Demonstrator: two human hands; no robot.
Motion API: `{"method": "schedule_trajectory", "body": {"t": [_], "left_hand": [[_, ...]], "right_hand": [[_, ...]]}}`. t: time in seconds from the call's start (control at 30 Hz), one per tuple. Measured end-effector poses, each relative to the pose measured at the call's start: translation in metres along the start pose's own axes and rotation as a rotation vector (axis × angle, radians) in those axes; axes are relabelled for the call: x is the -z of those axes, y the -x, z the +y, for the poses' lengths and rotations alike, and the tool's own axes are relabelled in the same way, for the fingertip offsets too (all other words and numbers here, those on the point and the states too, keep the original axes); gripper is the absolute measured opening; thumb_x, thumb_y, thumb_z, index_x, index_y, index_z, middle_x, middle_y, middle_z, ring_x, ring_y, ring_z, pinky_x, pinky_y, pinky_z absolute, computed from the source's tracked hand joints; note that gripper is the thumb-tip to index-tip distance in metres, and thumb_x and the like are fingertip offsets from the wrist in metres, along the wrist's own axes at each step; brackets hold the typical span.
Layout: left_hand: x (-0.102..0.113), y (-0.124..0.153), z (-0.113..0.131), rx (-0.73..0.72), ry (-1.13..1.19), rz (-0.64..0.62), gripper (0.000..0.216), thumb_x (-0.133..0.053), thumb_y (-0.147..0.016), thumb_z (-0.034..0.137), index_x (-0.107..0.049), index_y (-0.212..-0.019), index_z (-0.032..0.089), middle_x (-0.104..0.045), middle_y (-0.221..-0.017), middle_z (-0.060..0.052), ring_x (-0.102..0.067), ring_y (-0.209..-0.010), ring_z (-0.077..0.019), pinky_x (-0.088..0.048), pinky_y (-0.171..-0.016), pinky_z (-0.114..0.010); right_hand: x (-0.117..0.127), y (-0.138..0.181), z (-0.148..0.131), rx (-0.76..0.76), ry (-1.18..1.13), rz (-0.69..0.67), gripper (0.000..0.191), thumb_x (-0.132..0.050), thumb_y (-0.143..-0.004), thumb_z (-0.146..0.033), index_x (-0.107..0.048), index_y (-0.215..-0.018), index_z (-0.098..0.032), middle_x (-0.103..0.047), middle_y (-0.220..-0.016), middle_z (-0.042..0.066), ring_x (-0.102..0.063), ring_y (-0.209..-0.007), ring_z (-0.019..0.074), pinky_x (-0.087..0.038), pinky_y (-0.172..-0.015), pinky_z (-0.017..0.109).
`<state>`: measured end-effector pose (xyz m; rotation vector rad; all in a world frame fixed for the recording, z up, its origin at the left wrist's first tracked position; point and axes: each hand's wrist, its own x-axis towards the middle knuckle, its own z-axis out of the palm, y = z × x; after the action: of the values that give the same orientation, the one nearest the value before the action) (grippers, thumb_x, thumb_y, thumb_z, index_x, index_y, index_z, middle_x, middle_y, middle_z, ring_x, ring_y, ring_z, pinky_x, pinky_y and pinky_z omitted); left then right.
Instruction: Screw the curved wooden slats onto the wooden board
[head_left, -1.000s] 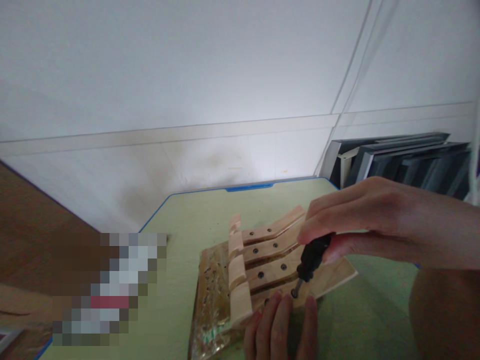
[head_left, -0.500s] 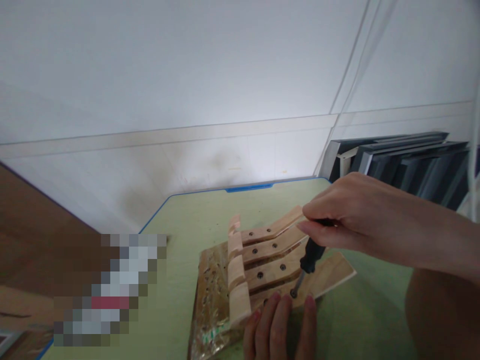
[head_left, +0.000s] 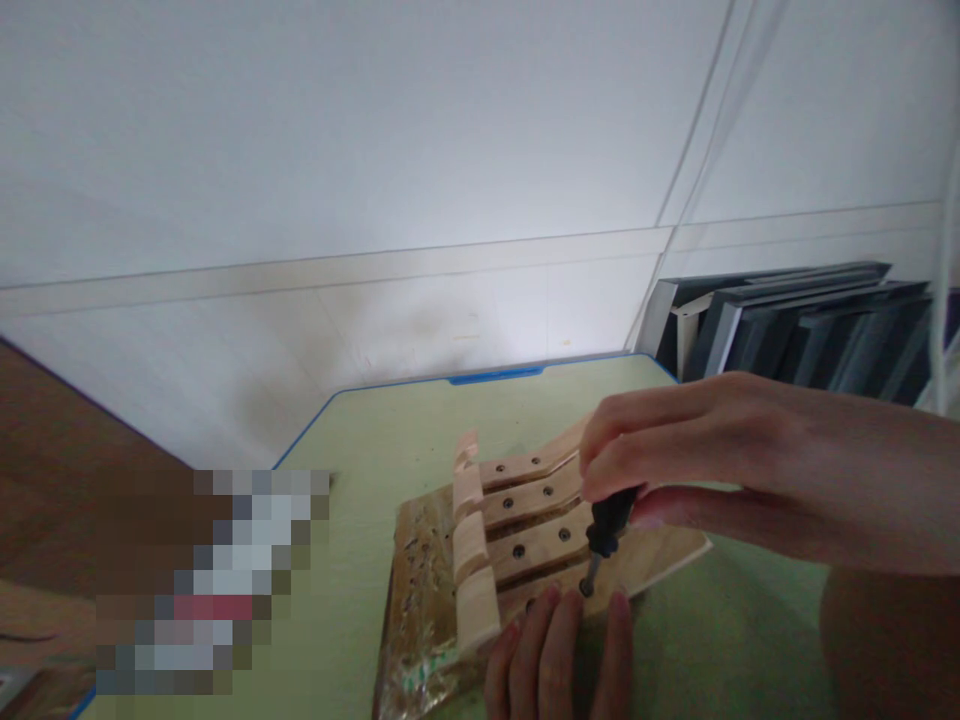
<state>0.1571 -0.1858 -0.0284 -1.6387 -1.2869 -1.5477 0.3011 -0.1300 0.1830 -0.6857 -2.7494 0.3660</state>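
Note:
My right hand (head_left: pixel 675 450) is closed round the black handle of a screwdriver (head_left: pixel 613 520). Its shaft slants down into a dark-rimmed screw hole in the nearest wooden slat (head_left: pixel 652 570). Several pale slats, bent upward at the right, lie side by side, each with dark screw holes. A notched wooden crosspiece (head_left: pixel 476 580) stands across their left ends. Beneath is a worn wooden board (head_left: pixel 416 570) with clear tape on it. At the near edge, my left hand (head_left: pixel 559 650) holds the nearest slat, fingertips on both sides of the screwdriver tip; its palm is out of frame.
The work lies on a pale green table (head_left: pixel 360 440) with a blue edge, against a white wall (head_left: pixel 375 150). Dark flat panels (head_left: pixel 810 330) lean at the right. A pixelated patch (head_left: pixel 225 570) covers something on the left, beside a brown surface (head_left: pixel 90 450).
My right hand has turned round the screwdriver and shifted slightly left and down, with the handle now more upright. My left hand and the slats stay in place.

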Motion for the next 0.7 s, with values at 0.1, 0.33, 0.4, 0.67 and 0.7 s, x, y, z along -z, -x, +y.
{"method": "schedule_trajectory", "body": {"t": [0.1, 0.33, 0.4, 0.67, 0.7], "left_hand": [[-0.002, -0.001, 0.000, 0.008, 0.004, 0.026, 0.035, -0.044, -0.093, 0.019, -0.070, -0.073, 0.033, -0.063, -0.084, 0.001, -0.059, -0.092, -0.0114, -0.037, -0.096, -0.030], [0.001, 0.002, -0.001, -0.017, -0.002, -0.007, 0.035, -0.044, -0.092, 0.018, -0.071, -0.077, 0.034, -0.064, -0.087, 0.001, -0.059, -0.093, -0.0123, -0.037, -0.096, -0.031], [0.001, 0.003, -0.002, -0.009, -0.001, 0.001, 0.035, -0.045, -0.092, 0.017, -0.071, -0.079, 0.035, -0.064, -0.087, 0.001, -0.059, -0.093, -0.0125, -0.037, -0.096, -0.031], [0.000, 0.003, -0.002, -0.009, 0.016, 0.005, 0.032, -0.045, -0.092, 0.019, -0.072, -0.083, 0.035, -0.064, -0.086, 0.000, -0.059, -0.094, -0.0132, -0.037, -0.096, -0.032], [0.000, 0.002, -0.002, -0.013, 0.017, -0.001, 0.032, -0.046, -0.092, 0.019, -0.072, -0.082, 0.035, -0.064, -0.086, 0.000, -0.059, -0.094, -0.0132, -0.037, -0.096, -0.032]], "right_hand": [[0.002, 0.006, -0.001, 0.030, -0.012, 0.019, 0.024, -0.041, -0.098, -0.024, -0.064, -0.097, -0.019, -0.066, -0.098, 0.002, -0.060, -0.103, 0.0122, -0.045, -0.081, 0.018], [0.005, 0.007, 0.005, 0.031, -0.055, 0.009, 0.022, -0.043, -0.097, -0.027, -0.063, -0.092, -0.019, -0.068, -0.094, 0.002, -0.064, -0.096, 0.0106, -0.045, -0.078, 0.018], [0.006, 0.007, 0.005, 0.035, -0.074, 0.016, 0.020, -0.045, -0.096, -0.025, -0.064, -0.094, -0.018, -0.068, -0.093, 0.003, -0.065, -0.094, 0.0116, -0.046, -0.078, 0.019], [0.005, -0.001, 0.003, 0.011, -0.073, 0.006, 0.023, -0.049, -0.094, -0.029, -0.066, -0.093, -0.014, -0.070, -0.092, 0.006, -0.066, -0.080, 0.0099, -0.044, -0.066, 0.018], [0.004, -0.003, 0.003, 0.015, -0.083, 0.009, 0.025, -0.048, -0.095, -0.031, -0.066, -0.097, -0.013, -0.070, -0.093, 0.006, -0.065, -0.079, 0.0097, -0.043, -0.066, 0.018]]}}
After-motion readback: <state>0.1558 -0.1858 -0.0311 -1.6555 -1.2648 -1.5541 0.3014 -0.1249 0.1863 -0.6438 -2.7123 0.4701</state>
